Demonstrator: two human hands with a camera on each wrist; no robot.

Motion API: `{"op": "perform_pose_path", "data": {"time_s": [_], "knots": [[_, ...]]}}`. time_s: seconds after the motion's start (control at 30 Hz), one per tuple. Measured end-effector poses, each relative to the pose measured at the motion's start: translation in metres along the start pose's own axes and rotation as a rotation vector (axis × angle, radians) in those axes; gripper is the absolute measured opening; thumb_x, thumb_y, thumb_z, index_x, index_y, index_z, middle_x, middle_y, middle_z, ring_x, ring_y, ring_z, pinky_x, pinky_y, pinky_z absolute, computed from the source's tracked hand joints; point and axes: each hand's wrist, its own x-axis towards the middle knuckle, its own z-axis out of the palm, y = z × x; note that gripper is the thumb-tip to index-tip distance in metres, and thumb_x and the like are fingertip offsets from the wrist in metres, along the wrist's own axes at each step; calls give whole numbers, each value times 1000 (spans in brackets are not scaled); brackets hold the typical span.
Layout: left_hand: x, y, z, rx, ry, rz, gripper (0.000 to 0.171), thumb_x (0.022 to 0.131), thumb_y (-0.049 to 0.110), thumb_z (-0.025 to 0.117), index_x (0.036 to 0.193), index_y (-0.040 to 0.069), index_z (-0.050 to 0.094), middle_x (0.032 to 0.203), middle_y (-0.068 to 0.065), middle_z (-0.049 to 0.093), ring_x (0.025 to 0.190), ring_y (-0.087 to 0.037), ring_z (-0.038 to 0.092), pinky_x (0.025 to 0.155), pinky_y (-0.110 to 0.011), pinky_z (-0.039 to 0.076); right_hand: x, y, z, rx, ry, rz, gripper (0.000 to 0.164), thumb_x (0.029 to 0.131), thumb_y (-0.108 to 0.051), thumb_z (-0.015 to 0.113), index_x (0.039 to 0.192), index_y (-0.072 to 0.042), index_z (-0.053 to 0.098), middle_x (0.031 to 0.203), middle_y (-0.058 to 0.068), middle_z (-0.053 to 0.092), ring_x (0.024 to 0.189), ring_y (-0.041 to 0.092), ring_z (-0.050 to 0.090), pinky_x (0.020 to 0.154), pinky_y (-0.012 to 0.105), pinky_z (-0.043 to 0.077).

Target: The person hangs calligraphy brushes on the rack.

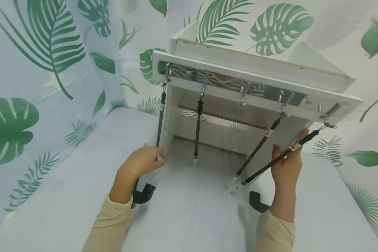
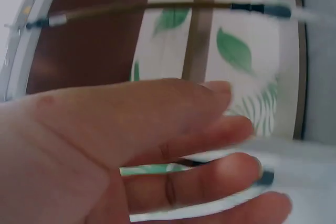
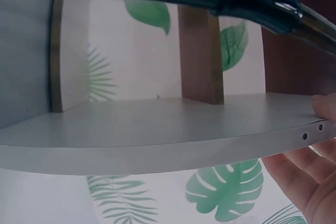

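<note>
A white shelf unit [image 1: 204,59] stands tilted on a pale surface, its front rail fitted with metal hooks [image 1: 244,94]. Several calligraphy brushes [image 1: 197,133] with brown shafts and black ends hang from these hooks by loops. On the right, my right hand [image 1: 286,168] grips the side panel [image 3: 157,156], thumb on the inner face and fingers outside. One brush [image 1: 271,163] hangs across in front of that hand. My left hand [image 1: 141,161] is beside the left panel [image 1: 173,115], near the leftmost brush [image 1: 160,122]. Its fingers [image 2: 194,182] are loosely bent, with nothing seen held.
A wooden-edged crossbar [image 1: 220,115] spans the unit's inside. Black curved pieces [image 1: 144,193] sit by both wrists. Leaf-patterned sheeting [image 1: 63,42] rises behind and at the sides. The pale surface [image 1: 189,210] extends between the forearms.
</note>
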Motion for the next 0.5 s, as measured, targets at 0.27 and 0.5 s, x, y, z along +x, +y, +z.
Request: {"op": "perform_pose_path", "data": {"time_s": [0.27, 0.5], "knots": [[-5, -40, -10, -166, -129, -305, 24, 86, 21, 61, 102, 3, 58, 91, -12, 61, 70, -21, 59, 56, -29, 49, 2, 0, 1, 5, 14, -42, 65, 93, -27, 45, 146, -31, 8, 134, 24, 45, 113, 49, 49, 87, 65, 40], [3, -65, 5, -198, -210, -490, 24, 83, 21, 65, 93, 0, 59, 86, -10, 60, 61, -18, 60, 53, -26, 50, 1, 1, 1, -1, 15, -50, 68, 92, -26, 46, 146, -30, 5, 133, 26, 45, 112, 50, 49, 86, 65, 39]]}}
